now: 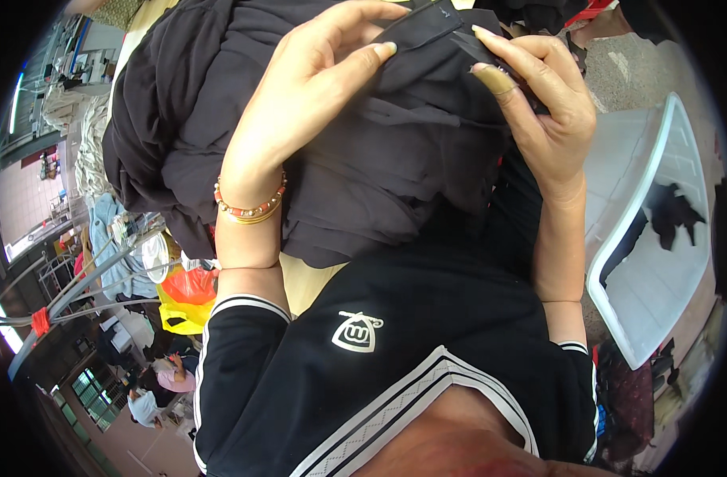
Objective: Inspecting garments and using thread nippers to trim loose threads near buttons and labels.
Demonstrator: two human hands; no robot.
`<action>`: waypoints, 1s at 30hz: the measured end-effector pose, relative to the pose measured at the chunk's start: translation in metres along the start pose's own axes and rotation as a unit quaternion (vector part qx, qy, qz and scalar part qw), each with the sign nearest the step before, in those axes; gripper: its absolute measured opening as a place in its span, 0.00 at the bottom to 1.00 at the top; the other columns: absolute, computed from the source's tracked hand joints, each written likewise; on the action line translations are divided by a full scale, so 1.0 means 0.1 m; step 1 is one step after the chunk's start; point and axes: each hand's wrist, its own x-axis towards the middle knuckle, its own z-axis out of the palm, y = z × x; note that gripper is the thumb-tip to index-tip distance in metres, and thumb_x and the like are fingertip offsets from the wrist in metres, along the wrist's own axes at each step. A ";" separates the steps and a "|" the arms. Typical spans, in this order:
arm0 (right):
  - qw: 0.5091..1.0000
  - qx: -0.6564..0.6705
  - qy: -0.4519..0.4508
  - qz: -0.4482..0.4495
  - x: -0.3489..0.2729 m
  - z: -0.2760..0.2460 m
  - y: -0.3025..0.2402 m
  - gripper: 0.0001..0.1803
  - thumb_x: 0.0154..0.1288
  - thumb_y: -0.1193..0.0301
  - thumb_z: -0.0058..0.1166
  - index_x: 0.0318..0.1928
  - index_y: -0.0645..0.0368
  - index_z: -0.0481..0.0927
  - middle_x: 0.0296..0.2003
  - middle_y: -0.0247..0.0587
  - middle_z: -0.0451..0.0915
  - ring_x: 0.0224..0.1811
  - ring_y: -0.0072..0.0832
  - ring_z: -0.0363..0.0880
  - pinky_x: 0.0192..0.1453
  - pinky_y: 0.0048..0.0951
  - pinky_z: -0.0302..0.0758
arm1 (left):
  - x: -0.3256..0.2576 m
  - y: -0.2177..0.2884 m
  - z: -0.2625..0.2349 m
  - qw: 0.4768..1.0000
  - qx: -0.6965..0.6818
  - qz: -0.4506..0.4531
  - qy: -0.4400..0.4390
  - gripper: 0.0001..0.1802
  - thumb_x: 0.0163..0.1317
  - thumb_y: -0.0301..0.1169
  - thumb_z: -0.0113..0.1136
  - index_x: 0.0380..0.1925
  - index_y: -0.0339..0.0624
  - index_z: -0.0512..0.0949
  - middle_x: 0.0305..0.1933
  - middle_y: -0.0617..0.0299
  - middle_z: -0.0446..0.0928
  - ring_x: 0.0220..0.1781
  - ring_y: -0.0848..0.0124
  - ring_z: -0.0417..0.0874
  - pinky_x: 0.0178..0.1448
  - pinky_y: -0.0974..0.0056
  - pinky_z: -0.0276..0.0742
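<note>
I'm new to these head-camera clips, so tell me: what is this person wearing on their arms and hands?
Both hands are bare, no gloves. The left hand has beaded orange-and-white bracelets with a thin gold bangle at the wrist. The right hand has no jewellery visible. Both arms end in short black sleeves edged with white stripes.

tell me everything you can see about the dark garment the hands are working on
The dark garment is charcoal-black woven cloth, heaped in soft folds across the person's lap. One narrow flat band with a stitched edge is lifted at the top. The left hand pinches that band between thumb and fingers; the right hand grips its other end, index fingertip capped with a tan covering. The rest of the garment sags loose below the hands.
</note>
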 end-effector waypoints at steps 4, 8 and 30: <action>0.999 0.011 -0.032 -0.007 0.02 0.11 -0.05 0.22 0.55 0.79 0.70 0.53 0.62 0.87 0.35 0.37 0.78 0.33 0.23 0.74 0.37 0.22 0.69 | 0.28 -0.41 -0.13 0.909 -0.165 0.335 -0.183 0.25 0.73 0.21 0.50 0.69 0.31 0.63 0.49 0.63 0.78 0.50 0.81 0.76 0.58 0.74 0.71; 0.998 0.026 -0.048 -0.008 0.06 0.21 -0.09 0.23 0.56 0.79 0.70 0.54 0.61 0.86 0.35 0.36 0.77 0.33 0.23 0.73 0.36 0.22 0.69 | 0.24 -0.37 -0.10 0.907 -0.195 0.322 -0.188 0.25 0.74 0.21 0.48 0.70 0.32 0.62 0.46 0.66 0.76 0.45 0.83 0.73 0.53 0.75 0.70; 0.996 0.008 0.027 0.080 0.02 -0.06 -0.04 0.15 0.64 0.78 0.66 0.51 0.62 0.87 0.38 0.34 0.81 0.39 0.19 0.77 0.43 0.18 0.72 | -0.12 0.24 -0.26 0.937 0.230 0.179 -0.194 0.35 0.56 0.20 0.68 0.66 0.37 0.71 0.64 0.53 0.77 0.67 0.61 0.76 0.72 0.60 0.67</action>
